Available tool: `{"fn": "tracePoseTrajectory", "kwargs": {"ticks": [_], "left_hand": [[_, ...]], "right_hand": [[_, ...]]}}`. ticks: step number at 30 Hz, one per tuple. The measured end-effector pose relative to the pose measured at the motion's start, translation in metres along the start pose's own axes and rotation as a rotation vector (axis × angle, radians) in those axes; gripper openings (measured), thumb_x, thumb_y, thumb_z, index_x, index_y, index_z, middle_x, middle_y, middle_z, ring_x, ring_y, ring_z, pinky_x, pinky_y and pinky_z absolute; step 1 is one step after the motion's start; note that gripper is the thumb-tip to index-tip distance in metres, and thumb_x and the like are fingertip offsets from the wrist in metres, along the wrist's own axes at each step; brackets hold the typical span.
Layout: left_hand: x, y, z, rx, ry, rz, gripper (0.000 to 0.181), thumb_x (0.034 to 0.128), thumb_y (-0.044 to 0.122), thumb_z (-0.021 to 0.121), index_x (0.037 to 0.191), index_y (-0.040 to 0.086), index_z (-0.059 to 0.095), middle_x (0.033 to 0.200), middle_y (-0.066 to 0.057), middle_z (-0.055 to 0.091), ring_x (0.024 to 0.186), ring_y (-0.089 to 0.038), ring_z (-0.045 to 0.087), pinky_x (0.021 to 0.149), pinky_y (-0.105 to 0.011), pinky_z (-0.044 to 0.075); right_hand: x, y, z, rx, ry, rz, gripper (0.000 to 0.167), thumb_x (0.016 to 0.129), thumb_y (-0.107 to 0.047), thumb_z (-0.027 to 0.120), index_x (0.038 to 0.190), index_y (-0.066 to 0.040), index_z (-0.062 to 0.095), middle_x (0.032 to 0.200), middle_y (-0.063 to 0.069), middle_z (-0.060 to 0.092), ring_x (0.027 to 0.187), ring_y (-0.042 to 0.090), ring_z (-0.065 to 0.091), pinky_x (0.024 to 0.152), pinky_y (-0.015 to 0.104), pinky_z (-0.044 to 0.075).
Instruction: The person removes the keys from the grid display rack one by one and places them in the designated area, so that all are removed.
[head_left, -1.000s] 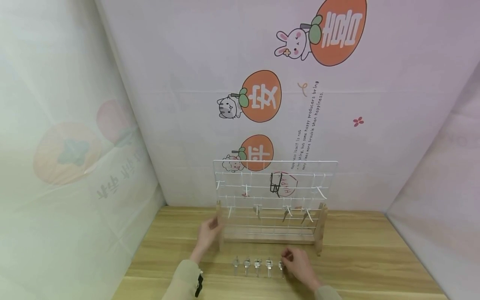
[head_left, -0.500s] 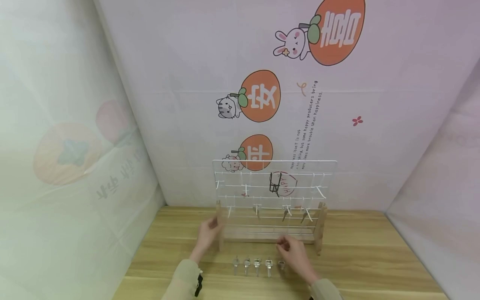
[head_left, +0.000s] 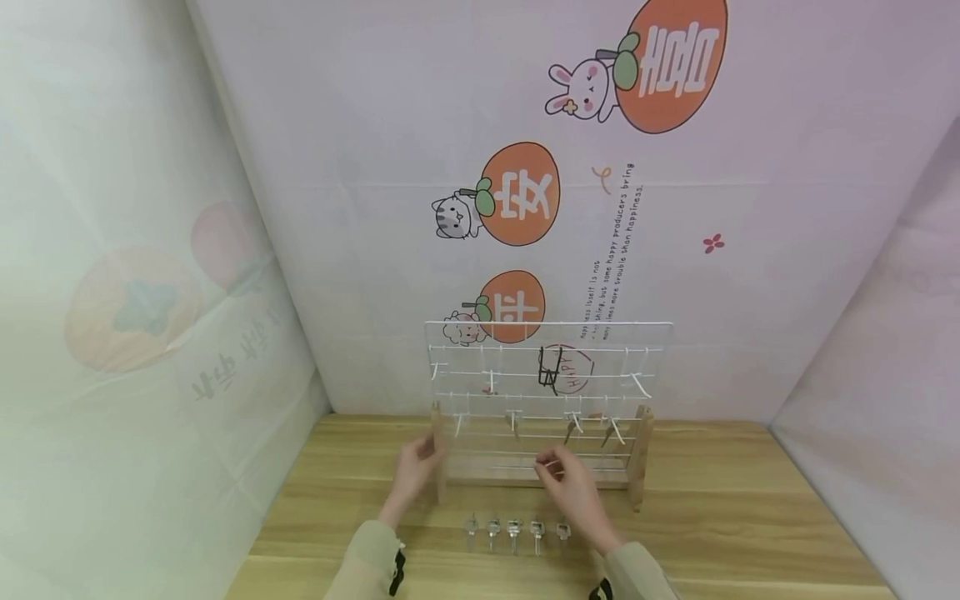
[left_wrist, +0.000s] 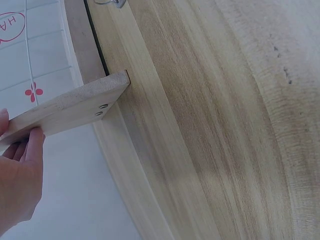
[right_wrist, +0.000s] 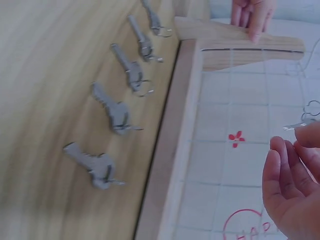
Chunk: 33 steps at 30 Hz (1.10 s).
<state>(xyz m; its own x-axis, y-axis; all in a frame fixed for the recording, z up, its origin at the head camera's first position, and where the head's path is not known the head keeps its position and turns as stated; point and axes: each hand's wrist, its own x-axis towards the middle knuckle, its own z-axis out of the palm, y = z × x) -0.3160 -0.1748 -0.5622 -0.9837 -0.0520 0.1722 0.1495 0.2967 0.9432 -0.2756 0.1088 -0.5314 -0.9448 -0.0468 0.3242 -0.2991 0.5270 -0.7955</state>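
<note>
My left hand [head_left: 414,468] grips the left wooden upright [left_wrist: 75,105] of a white wire grid rack [head_left: 551,322]. Thumb and fingers lie on opposite faces of that board in the left wrist view. My right hand [head_left: 577,493] is raised in front of the rack's lower part. It pinches a thin silver key [right_wrist: 294,126], mostly hidden by the fingers in the right wrist view. Several silver keys with small rings, one of them a key [right_wrist: 117,115] in mid-row, lie in a line on the table before the rack.
White hooks stick out from the grid, and a few hold a hanging key [head_left: 572,430]. A black wire piece [head_left: 550,367] hangs higher up. The rack stands on a wood-grain table [head_left: 720,500] between printed cloth walls [head_left: 360,250].
My right hand has lifted from the right end of the key row and moved up and left toward the rack. The left hand stays on the upright.
</note>
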Motion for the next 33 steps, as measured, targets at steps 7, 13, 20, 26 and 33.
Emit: {"fn": "tracePoseTrajectory", "kwargs": {"ticks": [7, 13, 20, 26, 33], "left_hand": [[0.0, 0.002, 0.001, 0.003, 0.003, 0.027, 0.047, 0.0946, 0.012, 0.065, 0.133, -0.012, 0.053, 0.13, -0.032, 0.06, 0.12, -0.046, 0.061, 0.102, -0.05, 0.054], [-0.001, 0.002, 0.001, 0.002, 0.007, 0.039, 0.048, 0.0938, 0.013, 0.067, 0.133, -0.011, 0.054, 0.13, -0.03, 0.062, 0.118, -0.043, 0.063, 0.102, -0.049, 0.055], [0.0, 0.0, 0.001, 0.002, 0.006, 0.041, 0.048, 0.0933, 0.013, 0.067, 0.131, -0.014, 0.054, 0.129, -0.035, 0.06, 0.117, -0.046, 0.063, 0.1, -0.049, 0.056], [0.001, -0.001, 0.001, 0.004, 0.002, 0.047, 0.048, 0.0934, 0.012, 0.067, 0.131, -0.014, 0.053, 0.129, -0.035, 0.059, 0.117, -0.046, 0.063, 0.099, -0.048, 0.056], [0.0, -0.001, 0.002, 0.013, 0.009, 0.032, 0.045, 0.0942, 0.011, 0.066, 0.132, -0.011, 0.054, 0.13, -0.032, 0.06, 0.118, -0.044, 0.063, 0.099, -0.047, 0.057]], "right_hand": [[0.012, -0.017, 0.004, 0.015, 0.07, -0.05, 0.009, 0.088, -0.007, 0.071, 0.097, -0.009, 0.068, 0.092, 0.004, 0.073, 0.081, 0.015, 0.067, 0.072, 0.019, 0.058], [0.022, -0.028, 0.008, 0.043, 0.104, -0.043, 0.008, 0.089, -0.011, 0.071, 0.097, -0.01, 0.069, 0.092, 0.004, 0.073, 0.08, 0.012, 0.066, 0.072, 0.019, 0.058], [0.031, -0.034, 0.012, 0.059, 0.144, -0.077, 0.009, 0.09, -0.013, 0.072, 0.097, -0.01, 0.068, 0.094, 0.006, 0.074, 0.082, 0.016, 0.068, 0.074, 0.02, 0.058], [0.038, -0.037, 0.016, 0.086, 0.156, -0.057, 0.011, 0.09, -0.011, 0.07, 0.1, -0.007, 0.068, 0.097, 0.009, 0.073, 0.084, 0.019, 0.069, 0.074, 0.02, 0.058], [0.044, -0.039, 0.02, 0.109, 0.163, -0.045, 0.01, 0.09, -0.008, 0.068, 0.1, -0.006, 0.067, 0.096, 0.01, 0.074, 0.084, 0.02, 0.069, 0.074, 0.021, 0.059]]}}
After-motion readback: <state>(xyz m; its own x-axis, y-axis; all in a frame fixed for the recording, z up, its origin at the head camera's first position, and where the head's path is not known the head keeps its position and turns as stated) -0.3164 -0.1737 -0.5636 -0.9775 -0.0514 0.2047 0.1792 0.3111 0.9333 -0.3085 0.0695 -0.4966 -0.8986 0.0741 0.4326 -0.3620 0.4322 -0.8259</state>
